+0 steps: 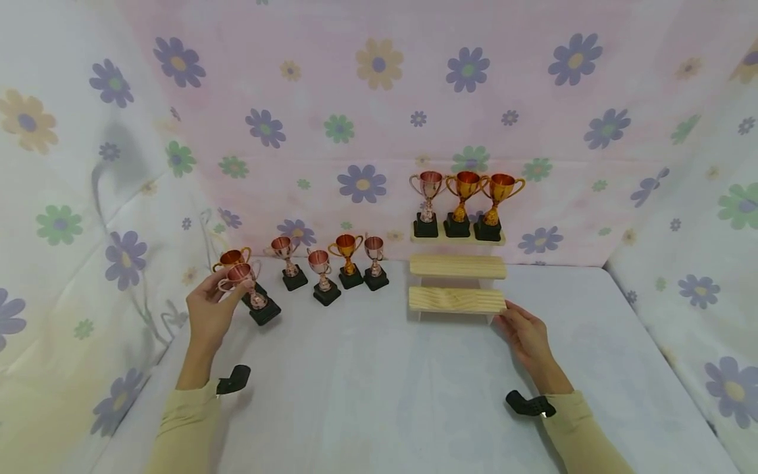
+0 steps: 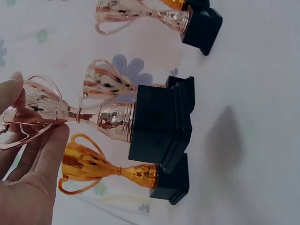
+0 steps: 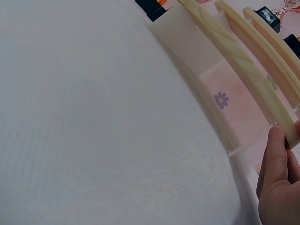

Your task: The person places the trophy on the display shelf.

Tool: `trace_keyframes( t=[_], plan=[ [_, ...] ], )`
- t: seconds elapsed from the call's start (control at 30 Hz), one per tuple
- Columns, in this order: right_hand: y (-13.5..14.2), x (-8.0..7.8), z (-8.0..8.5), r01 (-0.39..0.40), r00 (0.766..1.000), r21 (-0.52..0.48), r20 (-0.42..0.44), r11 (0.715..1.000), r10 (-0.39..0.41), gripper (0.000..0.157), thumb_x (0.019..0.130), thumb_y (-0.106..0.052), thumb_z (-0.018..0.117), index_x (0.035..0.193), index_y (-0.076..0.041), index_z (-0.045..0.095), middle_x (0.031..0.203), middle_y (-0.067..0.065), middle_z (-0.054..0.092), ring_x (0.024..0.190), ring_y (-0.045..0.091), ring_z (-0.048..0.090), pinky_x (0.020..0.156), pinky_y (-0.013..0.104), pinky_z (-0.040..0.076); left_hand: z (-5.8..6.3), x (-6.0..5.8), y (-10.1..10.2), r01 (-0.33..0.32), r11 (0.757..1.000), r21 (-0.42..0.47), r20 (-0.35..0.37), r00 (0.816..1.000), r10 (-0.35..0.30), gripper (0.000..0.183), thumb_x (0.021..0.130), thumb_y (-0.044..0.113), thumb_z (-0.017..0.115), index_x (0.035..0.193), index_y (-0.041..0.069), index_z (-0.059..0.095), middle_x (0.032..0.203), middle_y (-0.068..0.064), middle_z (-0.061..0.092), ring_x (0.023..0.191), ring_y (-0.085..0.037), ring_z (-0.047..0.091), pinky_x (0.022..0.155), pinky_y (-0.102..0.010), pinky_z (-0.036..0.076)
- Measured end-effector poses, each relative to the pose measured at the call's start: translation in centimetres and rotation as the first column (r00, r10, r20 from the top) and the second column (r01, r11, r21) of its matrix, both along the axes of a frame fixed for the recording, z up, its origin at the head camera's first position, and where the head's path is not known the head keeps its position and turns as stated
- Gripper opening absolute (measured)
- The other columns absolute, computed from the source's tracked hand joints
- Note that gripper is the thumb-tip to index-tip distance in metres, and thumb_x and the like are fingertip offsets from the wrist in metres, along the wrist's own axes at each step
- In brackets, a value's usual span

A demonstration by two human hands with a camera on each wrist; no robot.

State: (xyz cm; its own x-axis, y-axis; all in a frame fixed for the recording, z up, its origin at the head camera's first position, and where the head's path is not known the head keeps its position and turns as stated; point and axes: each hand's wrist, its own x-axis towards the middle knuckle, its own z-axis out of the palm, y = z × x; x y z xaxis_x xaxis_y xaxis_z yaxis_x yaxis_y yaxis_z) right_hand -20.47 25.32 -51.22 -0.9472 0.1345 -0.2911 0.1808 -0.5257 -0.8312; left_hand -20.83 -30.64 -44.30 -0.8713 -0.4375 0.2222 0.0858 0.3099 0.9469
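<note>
My left hand [image 1: 207, 313] holds a rose-gold trophy cup [image 2: 115, 117] by its bowl, fingers and thumb around it. The cup's black base is tilted, and in the left wrist view a shadow on the tabletop lies apart from it. Right behind it stands a gold trophy [image 2: 89, 161], partly hidden in the head view. My right hand [image 1: 529, 337] pinches the right end of the lowest wooden step [image 1: 456, 300] of a three-tier display stand. On the top tier are a rose-gold trophy [image 1: 427, 197] and two gold trophies [image 1: 459, 197], side by side.
Several more trophies stand left of the display stand, among them a gold one [image 1: 348, 261] and a rose-gold one [image 1: 320, 276]. They rest on the white tabletop [image 1: 355, 395]. A flower-patterned cloth [image 1: 308, 99] hangs at the back and sides.
</note>
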Motion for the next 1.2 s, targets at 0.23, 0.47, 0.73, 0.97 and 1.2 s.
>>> trace_keyframes(
  t=[0.23,0.47,0.73,0.97,1.2],
  plan=[
    [-0.1,-0.1,0.0,0.011,1.0,0.035,0.02,0.999,-0.012,0.026,0.099,0.004,0.058,0.09,-0.017,0.071,0.094,-0.005,0.073,0.09,0.006,0.07,0.09,0.02,0.058,0.5,0.8,1.3,0.074,0.995,-0.072,-0.042,0.996,-0.077,0.045,0.089,0.014,0.08,0.128,0.0,0.066,0.096,0.011,0.06,0.087,-0.005,0.056,0.071,-0.007,0.049],
    [-0.2,-0.2,-0.2,0.006,1.0,0.072,0.015,0.997,-0.007,0.02,0.1,0.001,0.058,0.117,-0.006,0.064,0.096,-0.007,0.072,0.094,0.005,0.07,0.092,0.02,0.057,0.3,1.1,3.0,0.162,0.981,-0.11,-0.081,0.982,-0.171,0.04,0.09,0.011,0.079,0.125,-0.002,0.067,0.088,0.012,0.061,0.081,-0.006,0.054,0.062,-0.01,0.048],
    [0.1,-0.3,-0.2,-0.028,0.999,0.113,0.035,0.993,0.025,0.058,0.102,-0.004,0.058,0.152,0.008,0.032,0.1,-0.01,0.07,0.098,0.003,0.068,0.096,0.019,0.054,-0.7,0.7,6.2,0.322,0.942,-0.096,-0.073,0.942,-0.329,0.044,0.091,0.012,0.078,0.13,-0.002,0.065,0.104,0.009,0.064,0.092,-0.009,0.057,0.074,-0.01,0.055],
    [0.1,-0.2,-0.2,-0.041,0.999,0.109,0.027,0.993,0.039,0.056,0.102,-0.005,0.059,0.151,0.008,0.034,0.102,-0.01,0.07,0.1,0.003,0.069,0.097,0.02,0.054,-0.4,0.0,8.9,0.429,0.902,-0.053,-0.072,0.899,-0.432,0.044,0.09,0.011,0.079,0.129,-0.002,0.065,0.107,0.0,0.062,0.094,-0.011,0.056,0.077,-0.012,0.056],
    [0.1,-0.1,-0.3,-0.041,0.999,0.109,0.02,0.993,0.039,0.056,0.103,-0.005,0.058,0.151,0.009,0.033,0.103,-0.01,0.07,0.101,0.003,0.069,0.098,0.02,0.054,0.6,-1.3,12.3,0.499,0.864,-0.058,-0.12,0.856,-0.503,0.042,0.089,0.007,0.079,0.128,-0.002,0.066,0.105,-0.004,0.061,0.088,-0.011,0.055,0.072,-0.013,0.054]
  ],
)
